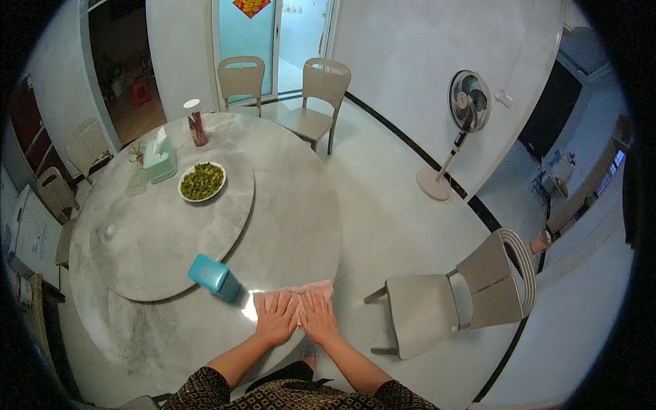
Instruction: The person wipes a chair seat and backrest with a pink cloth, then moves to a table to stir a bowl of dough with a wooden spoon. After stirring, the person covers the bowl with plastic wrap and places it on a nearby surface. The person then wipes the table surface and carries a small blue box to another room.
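My left hand (276, 318) and my right hand (318, 316) lie flat, side by side, with fingers spread, on a pink cloth (316, 287) at the near edge of a round grey marble table (287, 232). Both palms press down on the cloth; only its far edge and corners show past my fingers. A teal box (212, 275) stands just left of my left hand, at the rim of the table's raised turntable (164, 239).
On the turntable sit a white plate of green vegetables (201, 182), a teal tissue box (160, 161) and a red-filled bottle (197, 126). A beige chair (451, 297) stands to my right, two more chairs (321, 96) beyond the table, and a standing fan (465, 116) by the wall.
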Tool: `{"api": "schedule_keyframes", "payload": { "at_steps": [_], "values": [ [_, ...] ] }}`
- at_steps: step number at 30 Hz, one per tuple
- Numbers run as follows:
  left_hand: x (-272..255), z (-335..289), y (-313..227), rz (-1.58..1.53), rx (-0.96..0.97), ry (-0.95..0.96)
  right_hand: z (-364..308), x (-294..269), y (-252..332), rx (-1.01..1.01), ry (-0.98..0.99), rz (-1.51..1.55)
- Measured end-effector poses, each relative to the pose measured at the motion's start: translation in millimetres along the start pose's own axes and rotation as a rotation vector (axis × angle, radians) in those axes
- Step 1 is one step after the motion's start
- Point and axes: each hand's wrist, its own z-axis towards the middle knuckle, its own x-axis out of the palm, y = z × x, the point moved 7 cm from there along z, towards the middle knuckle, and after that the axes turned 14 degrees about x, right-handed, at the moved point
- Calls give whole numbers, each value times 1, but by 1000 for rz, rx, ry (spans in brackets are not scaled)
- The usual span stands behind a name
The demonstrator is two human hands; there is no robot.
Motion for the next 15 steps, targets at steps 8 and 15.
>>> {"api": "schedule_keyframes", "payload": {
  "at_steps": [8,15],
  "values": [
    [17,81,8,-55,-75,-38,72,-14,-46,-64,26,-52],
    [-101,76,47,221,-303,-2,87,-13,-56,-67,35,21]
  ]
}}
